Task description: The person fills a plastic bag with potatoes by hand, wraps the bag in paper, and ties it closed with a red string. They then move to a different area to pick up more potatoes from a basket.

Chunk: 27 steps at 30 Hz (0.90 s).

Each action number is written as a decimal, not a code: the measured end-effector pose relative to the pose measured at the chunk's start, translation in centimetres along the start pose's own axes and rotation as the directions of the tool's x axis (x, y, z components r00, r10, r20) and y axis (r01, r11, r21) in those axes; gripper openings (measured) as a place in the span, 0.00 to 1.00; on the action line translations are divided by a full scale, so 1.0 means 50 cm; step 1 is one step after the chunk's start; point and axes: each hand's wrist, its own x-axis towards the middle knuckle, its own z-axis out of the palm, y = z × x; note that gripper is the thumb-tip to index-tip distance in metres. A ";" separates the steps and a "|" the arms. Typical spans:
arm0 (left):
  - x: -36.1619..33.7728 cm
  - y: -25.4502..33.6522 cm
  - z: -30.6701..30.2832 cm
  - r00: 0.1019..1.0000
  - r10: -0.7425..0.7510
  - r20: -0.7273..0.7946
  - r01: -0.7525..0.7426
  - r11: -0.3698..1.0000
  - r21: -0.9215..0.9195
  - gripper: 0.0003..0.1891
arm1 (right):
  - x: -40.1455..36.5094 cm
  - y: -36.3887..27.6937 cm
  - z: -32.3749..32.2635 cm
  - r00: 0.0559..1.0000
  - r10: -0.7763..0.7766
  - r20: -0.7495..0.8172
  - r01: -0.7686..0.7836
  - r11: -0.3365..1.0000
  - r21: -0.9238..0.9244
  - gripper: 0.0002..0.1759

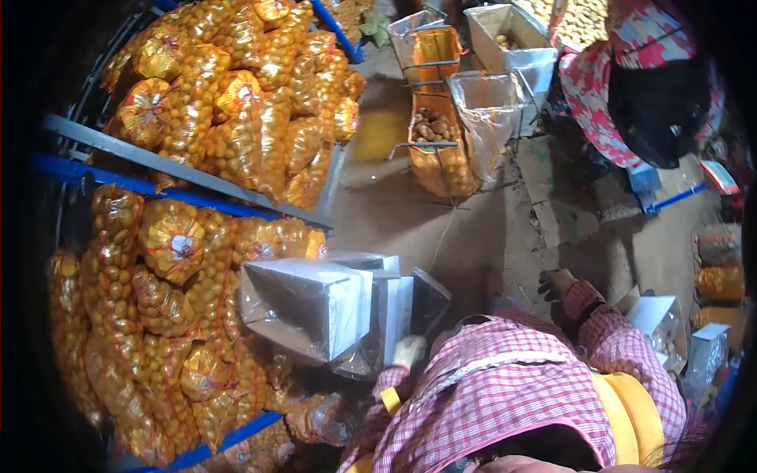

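At the lower centre, my left hand (408,352), in a pale glove, is at the right side of several plastic-wrapped white and grey boxes (347,311). Its fingers are blurred, so a grip on the boxes cannot be made out. Farther right, my right hand (557,282) reaches forward over the floor, gloved, fingers apart, holding nothing visible. Beyond the hands stands an orange mesh bag (443,167) on a metal frame, with brown potato-like produce (434,126) in its open top. Beside it hangs a clear plastic bag (485,114).
Filled orange net sacks (189,331) are stacked at left, behind blue and grey rails (181,169). A white bin (516,59) stands at the back. Another person (662,87) is at upper right, near a blue tool (674,199). Wrapped boxes (658,319) lie at lower right.
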 end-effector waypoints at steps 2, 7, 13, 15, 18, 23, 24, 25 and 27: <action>0.072 0.065 -0.026 0.956 -0.293 -0.013 0.254 0.848 -0.466 0.16 | 0.018 -0.055 -0.017 0.999 -0.031 0.044 0.031 0.999 0.021 0.21; 0.160 0.243 -0.111 0.928 -0.372 -0.012 0.280 0.718 -0.637 0.14 | 0.053 -0.093 -0.046 0.987 -0.131 0.092 0.120 0.986 0.120 0.23; 0.247 0.227 -0.159 0.941 -0.336 -0.047 0.232 0.736 -0.636 0.14 | 0.113 -0.124 -0.064 0.990 -0.113 0.085 0.091 0.970 0.226 0.24; 0.308 0.090 -0.160 0.938 -0.299 -0.174 0.192 0.868 -0.457 0.15 | 0.121 -0.180 -0.060 0.989 -0.104 0.108 0.082 0.977 0.195 0.24; 0.319 0.198 -0.243 0.903 -0.410 -0.128 0.248 0.741 -0.624 0.16 | 0.130 -0.282 -0.026 0.977 -0.158 0.144 0.138 0.981 0.140 0.25; 0.406 0.136 -0.338 0.889 -0.368 -0.274 0.127 0.770 -0.625 0.14 | 0.134 -0.488 0.097 0.938 -0.299 0.173 0.275 0.950 0.148 0.19; 0.424 0.137 -0.361 0.890 -0.376 -0.257 0.109 0.724 -0.681 0.14 | 0.155 -0.521 0.124 0.932 -0.309 0.189 0.287 0.948 0.135 0.18; 0.449 0.113 -0.382 0.894 -0.388 -0.223 0.124 0.693 -0.711 0.13 | 0.170 -0.560 0.152 0.925 -0.321 0.202 0.301 0.946 0.123 0.18; 0.491 0.075 -0.419 0.897 -0.389 -0.212 0.134 0.695 -0.706 0.14 | 0.191 -0.632 0.205 0.933 -0.317 0.169 0.307 0.948 0.086 0.16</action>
